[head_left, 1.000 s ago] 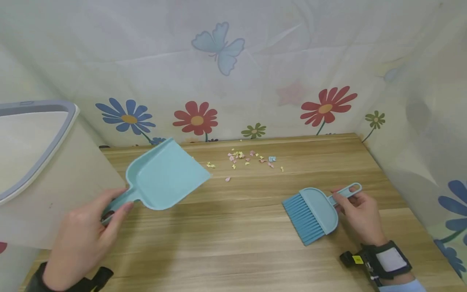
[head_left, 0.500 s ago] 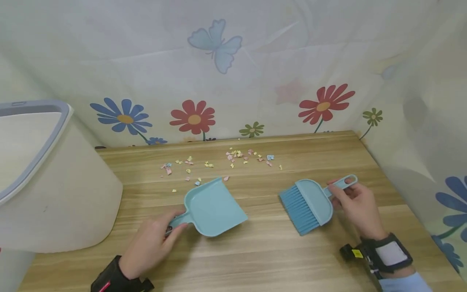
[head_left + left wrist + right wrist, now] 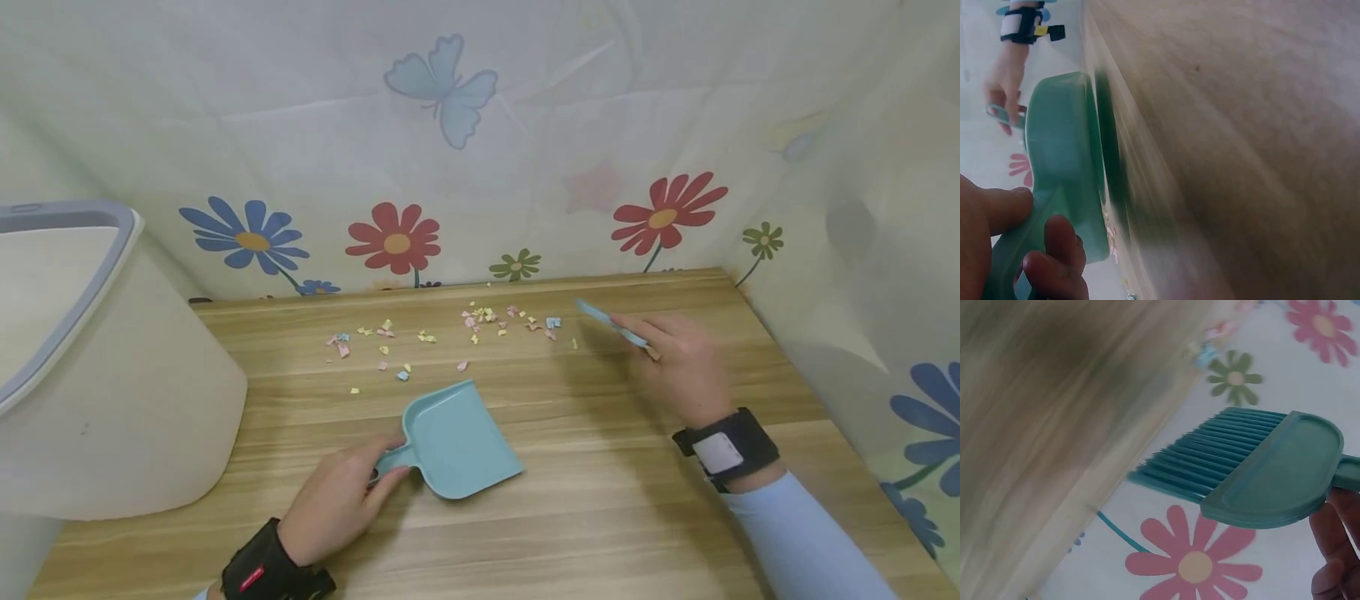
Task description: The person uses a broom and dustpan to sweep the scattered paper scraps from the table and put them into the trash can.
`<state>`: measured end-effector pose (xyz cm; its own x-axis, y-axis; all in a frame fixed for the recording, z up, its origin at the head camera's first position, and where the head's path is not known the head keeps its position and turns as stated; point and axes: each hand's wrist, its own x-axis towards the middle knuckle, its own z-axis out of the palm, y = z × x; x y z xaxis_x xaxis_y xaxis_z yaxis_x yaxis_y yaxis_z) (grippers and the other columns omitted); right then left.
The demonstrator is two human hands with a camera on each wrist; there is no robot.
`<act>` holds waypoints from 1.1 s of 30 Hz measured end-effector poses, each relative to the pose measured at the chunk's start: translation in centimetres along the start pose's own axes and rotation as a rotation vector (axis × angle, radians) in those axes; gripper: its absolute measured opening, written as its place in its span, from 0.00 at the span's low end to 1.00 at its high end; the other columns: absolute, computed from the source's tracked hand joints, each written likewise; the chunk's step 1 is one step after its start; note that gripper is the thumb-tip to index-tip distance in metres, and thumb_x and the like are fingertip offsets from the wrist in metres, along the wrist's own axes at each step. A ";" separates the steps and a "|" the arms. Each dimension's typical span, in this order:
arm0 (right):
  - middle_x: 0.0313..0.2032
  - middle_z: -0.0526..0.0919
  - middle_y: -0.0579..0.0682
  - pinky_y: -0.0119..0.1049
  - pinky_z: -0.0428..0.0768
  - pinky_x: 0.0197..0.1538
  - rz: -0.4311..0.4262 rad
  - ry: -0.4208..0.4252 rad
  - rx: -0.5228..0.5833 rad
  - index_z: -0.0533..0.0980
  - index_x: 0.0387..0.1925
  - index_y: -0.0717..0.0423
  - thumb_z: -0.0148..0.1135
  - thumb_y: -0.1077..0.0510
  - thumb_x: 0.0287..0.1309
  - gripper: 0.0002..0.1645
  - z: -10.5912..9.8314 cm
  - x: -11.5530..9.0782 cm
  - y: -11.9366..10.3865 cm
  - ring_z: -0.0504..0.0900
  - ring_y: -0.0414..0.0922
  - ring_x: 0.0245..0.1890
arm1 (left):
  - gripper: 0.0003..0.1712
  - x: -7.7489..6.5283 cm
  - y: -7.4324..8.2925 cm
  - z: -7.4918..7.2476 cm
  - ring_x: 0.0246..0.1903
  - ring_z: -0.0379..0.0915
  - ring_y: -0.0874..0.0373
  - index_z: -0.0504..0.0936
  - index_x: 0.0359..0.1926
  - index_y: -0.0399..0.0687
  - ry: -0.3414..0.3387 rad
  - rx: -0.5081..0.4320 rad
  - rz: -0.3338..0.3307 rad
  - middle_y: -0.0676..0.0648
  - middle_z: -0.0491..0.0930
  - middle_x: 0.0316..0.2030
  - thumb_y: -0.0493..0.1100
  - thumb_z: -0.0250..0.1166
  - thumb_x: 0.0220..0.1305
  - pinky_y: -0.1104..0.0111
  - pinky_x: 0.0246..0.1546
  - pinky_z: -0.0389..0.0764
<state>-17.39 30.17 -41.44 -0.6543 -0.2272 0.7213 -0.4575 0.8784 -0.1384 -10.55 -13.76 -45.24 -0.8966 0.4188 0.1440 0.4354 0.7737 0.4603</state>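
Observation:
In the head view my left hand (image 3: 341, 500) grips the handle of a light-blue dustpan (image 3: 459, 450), whose flat lip faces right, low over the table. My right hand (image 3: 684, 367) holds a small blue hand brush (image 3: 609, 323) by its handle; from the head it shows nearly edge-on. The right wrist view gives its broad back and the dark bristles (image 3: 1222, 447) pointing towards the table. Small pink, yellow and blue paper scraps (image 3: 487, 316) lie scattered between the hands, towards the back. The brush is just right of the rightmost scraps.
A white bin (image 3: 165, 392) with a grey rim stands on the left. The wood-grain table (image 3: 525, 542) ends at a flower-printed sheet (image 3: 300, 142) behind, and a similar sheet (image 3: 855, 275) rises along the right edge.
The left hand has carried the dustpan right and down towards the table, uncovering the left scraps. The right hand has moved the brush left and back, turning it edge-on.

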 end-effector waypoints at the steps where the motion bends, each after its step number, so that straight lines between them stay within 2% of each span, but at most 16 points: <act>1: 0.37 0.91 0.56 0.50 0.84 0.37 -0.026 -0.033 -0.028 0.87 0.53 0.52 0.79 0.70 0.47 0.28 0.6 0.1 0.1 0.88 0.55 0.35 | 0.19 0.0 0.0 0.0 0.31 0.74 0.69 0.84 0.56 0.49 -0.002 0.000 0.002 0.55 0.87 0.39 0.49 0.72 0.67 0.69 0.35 0.79; 4: 0.38 0.91 0.56 0.52 0.85 0.40 -0.075 -0.116 -0.074 0.87 0.53 0.52 0.77 0.71 0.47 0.29 2.3 0.3 0.0 0.89 0.55 0.36 | 0.18 0.1 0.0 -0.1 0.26 0.69 0.70 0.84 0.55 0.50 -0.013 -0.001 0.003 0.55 0.87 0.36 0.49 0.72 0.67 0.72 0.32 0.74; 8: 0.41 0.91 0.56 0.51 0.86 0.41 -0.100 -0.196 -0.073 0.87 0.54 0.51 0.75 0.71 0.48 0.29 4.0 0.3 -0.7 0.89 0.55 0.38 | 0.18 0.0 0.0 -0.1 0.21 0.65 0.73 0.84 0.54 0.51 -0.040 0.009 0.009 0.57 0.86 0.31 0.50 0.72 0.67 0.75 0.26 0.69; 10: 0.42 0.91 0.55 0.50 0.86 0.41 -0.095 -0.221 -0.057 0.87 0.54 0.51 0.73 0.71 0.49 0.28 4.5 0.3 -1.2 0.89 0.54 0.38 | 0.18 -0.1 0.0 -0.1 0.19 0.62 0.74 0.84 0.54 0.50 -0.065 0.008 0.013 0.60 0.82 0.26 0.52 0.71 0.68 0.75 0.23 0.66; 13: 0.43 0.92 0.54 0.48 0.86 0.38 -0.076 -0.246 -0.027 0.88 0.52 0.51 0.71 0.72 0.50 0.27 4.7 0.1 -2.2 0.88 0.53 0.37 | 0.19 -0.2 0.1 -0.2 0.17 0.59 0.74 0.84 0.54 0.49 -0.101 -0.003 0.017 0.63 0.70 0.19 0.53 0.71 0.68 0.76 0.20 0.63; 18: 0.42 0.92 0.50 0.43 0.83 0.32 -0.086 -0.285 0.004 0.89 0.48 0.49 0.68 0.75 0.49 0.27 4.0 -0.6 -3.7 0.89 0.49 0.35 | 0.17 -0.3 0.2 -0.2 0.16 0.57 0.74 0.83 0.52 0.52 -0.124 0.000 0.018 0.65 0.64 0.16 0.53 0.71 0.67 0.76 0.19 0.59; 24: 0.44 0.92 0.46 0.43 0.85 0.36 -0.115 -0.367 0.064 0.89 0.47 0.48 0.69 0.80 0.43 0.32 1.7 -2.1 -5.3 0.90 0.47 0.41 | 0.13 -0.4 0.4 -0.1 0.14 0.56 0.74 0.82 0.47 0.54 -0.153 -0.018 0.011 0.65 0.62 0.14 0.53 0.71 0.67 0.75 0.17 0.57; 27: 0.44 0.92 0.45 0.44 0.86 0.38 -0.157 -0.386 0.118 0.89 0.47 0.48 0.68 0.82 0.37 0.36 0.5 -2.4 -5.8 0.89 0.46 0.41 | 0.12 -0.4 0.4 0.0 0.14 0.55 0.74 0.81 0.45 0.55 -0.155 -0.015 0.008 0.65 0.61 0.14 0.53 0.71 0.67 0.75 0.16 0.56; 30: 0.43 0.92 0.46 0.44 0.87 0.40 -0.196 -0.360 0.194 0.89 0.47 0.50 0.71 0.82 0.34 0.37 -0.4 -1.9 -5.8 0.90 0.46 0.41 | 0.12 -0.5 0.4 0.2 0.14 0.56 0.74 0.81 0.44 0.55 -0.153 -0.022 0.010 0.65 0.61 0.14 0.53 0.71 0.67 0.75 0.16 0.56; 33: 0.42 0.92 0.47 0.43 0.87 0.40 -0.177 -0.302 0.261 0.88 0.48 0.52 0.77 0.77 0.40 0.31 -0.7 -0.8 -5.5 0.91 0.44 0.40 | 0.12 -0.5 0.4 0.3 0.14 0.57 0.74 0.81 0.44 0.55 -0.150 -0.035 0.013 0.65 0.63 0.14 0.53 0.71 0.68 0.75 0.16 0.57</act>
<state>-13.89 25.78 -40.77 -0.6813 -0.5111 0.5240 -0.6896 0.6883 -0.2253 -9.89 -13.51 -45.36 -0.8677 0.4967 0.0187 0.4410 0.7520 0.4899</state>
